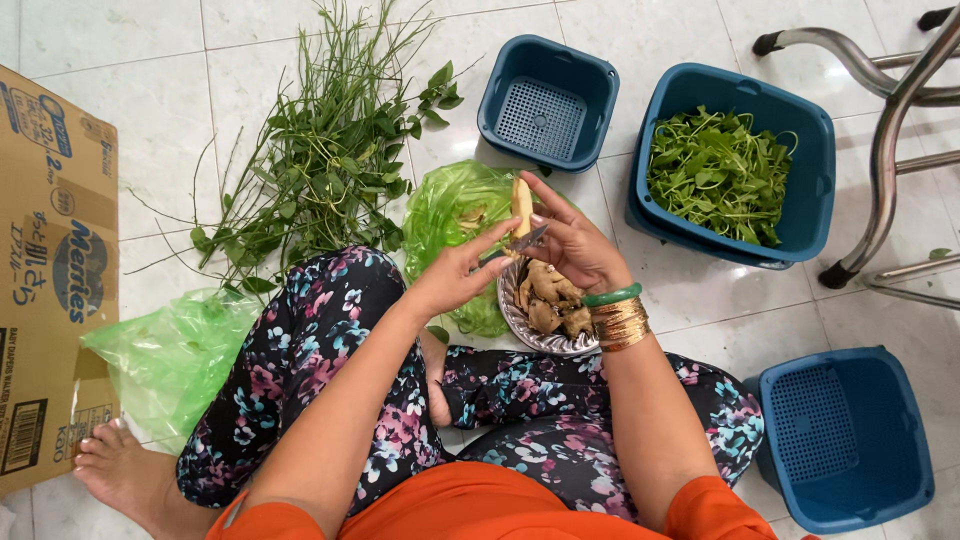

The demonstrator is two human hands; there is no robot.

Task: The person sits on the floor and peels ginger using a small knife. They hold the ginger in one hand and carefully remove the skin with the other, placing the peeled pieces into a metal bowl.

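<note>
A plate [545, 340] of ginger roots [550, 298] lies just below the fingers [500, 238], a bag [450, 215] beneath them, stalks [320, 150] to their left, and a tub [800, 215] holding leaves [718, 175] to their right.

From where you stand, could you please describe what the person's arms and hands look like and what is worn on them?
Both arms are bare below short orange sleeves. The right hand has a smooth green bangle at the wrist, with a stack of thin gold bangles just behind it. The left hand and its wrist carry no jewellery that shows. No gloves on either hand.
</note>
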